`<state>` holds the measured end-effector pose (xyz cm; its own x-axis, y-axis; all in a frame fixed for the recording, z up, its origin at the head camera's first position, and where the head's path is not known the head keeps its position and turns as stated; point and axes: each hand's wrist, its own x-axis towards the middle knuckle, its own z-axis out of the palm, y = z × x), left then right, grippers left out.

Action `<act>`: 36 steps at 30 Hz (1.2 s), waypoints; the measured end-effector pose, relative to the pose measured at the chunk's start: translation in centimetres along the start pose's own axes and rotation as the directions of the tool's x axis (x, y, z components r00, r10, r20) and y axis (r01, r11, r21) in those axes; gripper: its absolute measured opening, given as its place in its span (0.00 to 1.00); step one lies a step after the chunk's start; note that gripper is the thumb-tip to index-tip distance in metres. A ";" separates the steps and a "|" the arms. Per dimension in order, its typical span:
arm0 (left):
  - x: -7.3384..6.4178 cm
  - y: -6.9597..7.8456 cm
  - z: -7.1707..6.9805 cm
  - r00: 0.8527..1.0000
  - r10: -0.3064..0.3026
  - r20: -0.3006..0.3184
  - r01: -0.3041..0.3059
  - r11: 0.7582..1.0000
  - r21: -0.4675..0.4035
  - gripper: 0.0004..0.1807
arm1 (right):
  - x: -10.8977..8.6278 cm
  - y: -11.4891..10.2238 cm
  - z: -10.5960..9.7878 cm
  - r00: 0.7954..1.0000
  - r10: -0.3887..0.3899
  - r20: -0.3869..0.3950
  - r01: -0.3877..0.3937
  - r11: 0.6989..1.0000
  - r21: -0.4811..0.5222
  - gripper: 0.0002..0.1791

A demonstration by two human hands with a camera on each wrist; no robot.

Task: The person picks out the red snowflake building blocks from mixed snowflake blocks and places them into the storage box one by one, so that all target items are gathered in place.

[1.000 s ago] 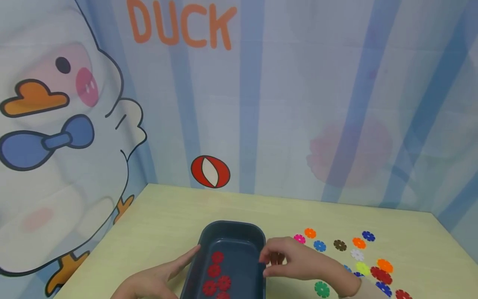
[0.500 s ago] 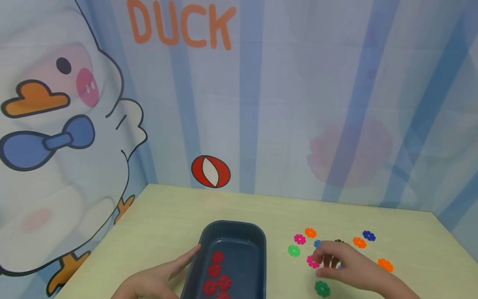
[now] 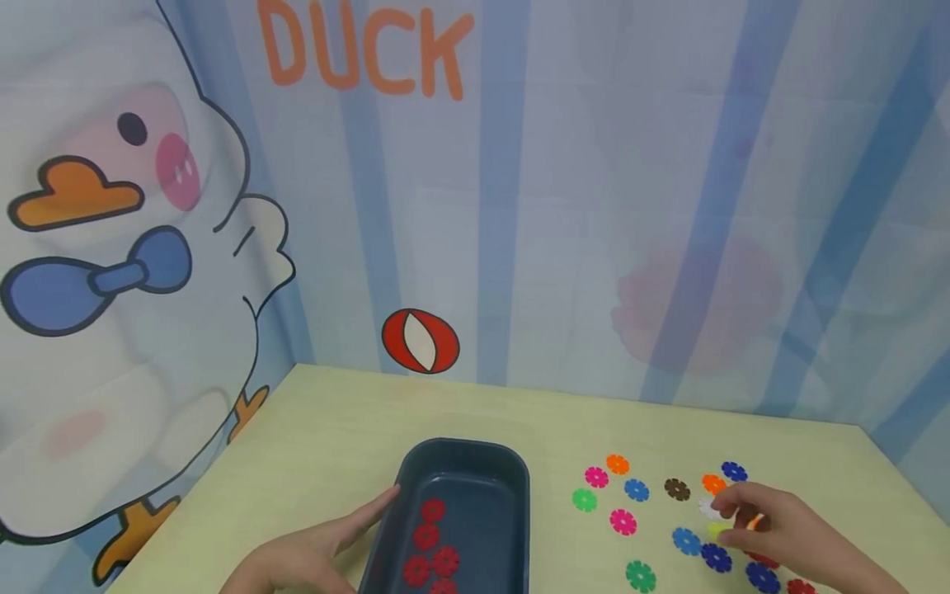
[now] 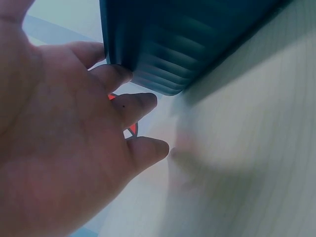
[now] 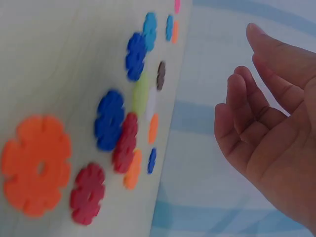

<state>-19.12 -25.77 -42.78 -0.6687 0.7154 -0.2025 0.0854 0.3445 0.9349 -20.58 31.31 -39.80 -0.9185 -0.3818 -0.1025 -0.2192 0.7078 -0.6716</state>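
My left hand [image 3: 297,561] rests its extended fingers against the left side of a dark blue-grey rectangular tray [image 3: 490,528]. In the left wrist view the upper fingertips meet the tray's ribbed outer wall [image 4: 177,39], while the lower fingers lie free of it. Inside the tray, along its left half, are several red flower-shaped plastic discs [image 3: 445,562]. My right hand [image 3: 779,528] hovers over the loose discs on the right, thumb and fingers apart with nothing between them. Right by its fingertips are a yellow disc [image 3: 717,532] and a white one [image 3: 707,508]; a red disc [image 5: 126,143] is partly hidden below.
More discs are scattered over the pale table [image 3: 341,437]: green [image 3: 641,576], pink [image 3: 623,521], brown [image 3: 677,489], light blue [image 3: 686,541], dark blue [image 3: 716,558] and orange [image 3: 618,464]. A curtain [image 3: 564,206] printed with a duck stands behind the table.
My right hand has moved rightward from the tray's right rim, across the pink and blue discs, to above the yellow and red ones. My left hand and the tray have stayed put.
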 end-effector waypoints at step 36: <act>0.0 0.0 0.1 0.998 -0.049 -0.030 0.049 0.999 0.003 0.62 | 0.4 6.2 0.2 0.868 0.494 0.048 -0.495 0.869 0.002 0.17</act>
<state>-19.06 -25.68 -42.77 -0.6941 0.6791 -0.2388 0.0552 0.3810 0.9229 -22.26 35.36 -44.16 -0.8899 -0.0100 -0.4560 0.2648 0.8027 -0.5344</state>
